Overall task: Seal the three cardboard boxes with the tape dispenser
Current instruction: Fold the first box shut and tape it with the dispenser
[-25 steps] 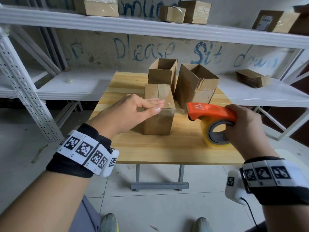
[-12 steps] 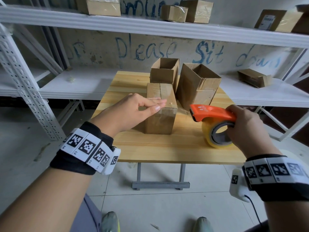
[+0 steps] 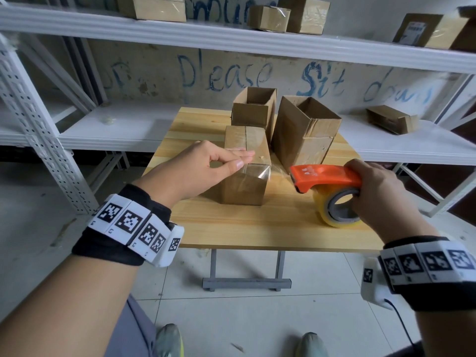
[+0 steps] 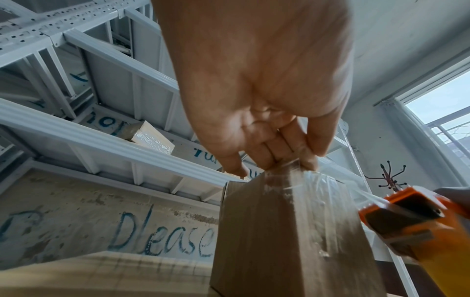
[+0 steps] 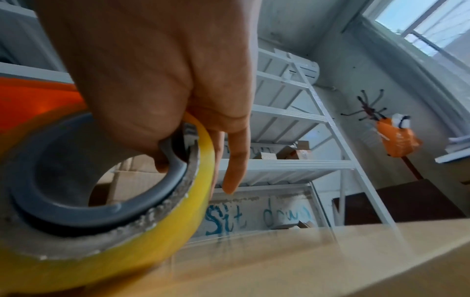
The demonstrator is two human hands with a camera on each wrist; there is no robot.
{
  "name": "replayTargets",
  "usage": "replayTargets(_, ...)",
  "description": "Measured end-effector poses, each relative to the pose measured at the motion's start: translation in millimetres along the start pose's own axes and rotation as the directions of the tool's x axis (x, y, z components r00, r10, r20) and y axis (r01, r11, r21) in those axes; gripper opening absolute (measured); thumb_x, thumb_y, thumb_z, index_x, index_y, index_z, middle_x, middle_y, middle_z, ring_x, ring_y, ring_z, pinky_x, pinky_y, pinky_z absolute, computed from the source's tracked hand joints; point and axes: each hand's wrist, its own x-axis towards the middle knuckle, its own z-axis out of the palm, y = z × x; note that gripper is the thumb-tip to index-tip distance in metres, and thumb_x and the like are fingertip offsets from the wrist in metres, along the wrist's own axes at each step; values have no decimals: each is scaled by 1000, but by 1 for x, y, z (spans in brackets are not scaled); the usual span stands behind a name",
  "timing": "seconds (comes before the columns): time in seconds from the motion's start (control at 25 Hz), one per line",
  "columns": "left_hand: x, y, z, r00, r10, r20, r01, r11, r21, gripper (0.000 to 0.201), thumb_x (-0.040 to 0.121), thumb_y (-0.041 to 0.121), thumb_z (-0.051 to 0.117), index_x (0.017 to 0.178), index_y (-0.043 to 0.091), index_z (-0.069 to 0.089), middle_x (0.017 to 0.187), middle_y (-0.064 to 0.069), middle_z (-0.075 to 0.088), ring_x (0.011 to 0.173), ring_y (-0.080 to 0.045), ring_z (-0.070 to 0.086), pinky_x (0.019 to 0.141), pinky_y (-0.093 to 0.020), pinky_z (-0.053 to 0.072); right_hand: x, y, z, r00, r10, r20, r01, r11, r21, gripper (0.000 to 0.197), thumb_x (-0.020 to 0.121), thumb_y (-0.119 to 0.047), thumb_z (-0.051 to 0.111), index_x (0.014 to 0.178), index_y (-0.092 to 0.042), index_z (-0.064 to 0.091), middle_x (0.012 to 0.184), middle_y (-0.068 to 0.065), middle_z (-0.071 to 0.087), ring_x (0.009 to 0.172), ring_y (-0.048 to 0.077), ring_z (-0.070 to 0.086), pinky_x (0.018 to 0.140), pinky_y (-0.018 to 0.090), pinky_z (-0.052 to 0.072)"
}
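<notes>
A closed cardboard box [image 3: 246,186] stands near the middle of the wooden table [image 3: 257,229]. Two open boxes [image 3: 253,109] [image 3: 304,132] stand just behind it. My left hand [image 3: 242,163] pinches the end of a clear tape strip [image 3: 260,172] against the closed box's near top edge; the left wrist view shows the fingertips [image 4: 309,162] on the tape [image 4: 320,193]. The strip runs right to the orange tape dispenser [image 3: 327,175], which my right hand [image 3: 371,191] grips by its roll [image 5: 106,241] just right of the box.
White metal shelving [image 3: 231,32] surrounds the table, with several more cardboard boxes on the top shelf and one [image 3: 391,119] on the lower right shelf. The table's near edge runs just below my hands. My shoes show on the tiled floor.
The dispenser has drifted slightly right, away from the closed box, and a stretched clear strip now shows between them. My left hand has stayed on the box's edge.
</notes>
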Motion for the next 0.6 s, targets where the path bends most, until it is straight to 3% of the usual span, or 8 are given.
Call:
replayTargets(0.12, 1, 0, 1, 1000, 6, 4, -6, 999, -36, 29, 104, 32, 54, 129, 36, 68, 136, 35, 56, 133, 19, 40, 122, -28, 27, 2, -22, 4, 998, -54, 20, 55, 997, -58, 35, 80, 8, 63, 107, -13, 58, 81, 1, 47, 62, 19, 45, 52, 24, 28)
replayTargets(0.24, 2, -2, 2, 1000, 2, -4, -3, 998, -67, 28, 102, 30, 57, 128, 33, 69, 137, 32, 57, 134, 16, 40, 123, -32, 28, 6, -35, 5, 997, -58, 42, 61, 995, -74, 35, 82, 2, 67, 111, -14, 57, 81, -1, 42, 57, 10, 37, 49, 18, 22)
replayTargets(0.44, 2, -1, 5, 999, -3, -36, 0, 997, -77, 29, 100, 27, 61, 128, 30, 69, 136, 30, 58, 133, 17, 42, 123, -31, 29, 17, -49, -6, 997, -73, -24, 68, 988, -138, 34, 76, 2, 70, 105, -10, 58, 85, 7, 42, 72, 27, 44, 66, 34, 36)
replayTargets(0.6, 4, -1, 6, 999, -11, -41, 8, 997, -71, 28, 100, 29, 61, 127, 31, 69, 136, 31, 58, 133, 17, 42, 123, -33, 29, 24, -62, -13, 992, -101, -78, 84, 975, -205, 26, 83, 0, 55, 107, -9, 63, 86, 11, 47, 82, 35, 51, 70, 43, 43)
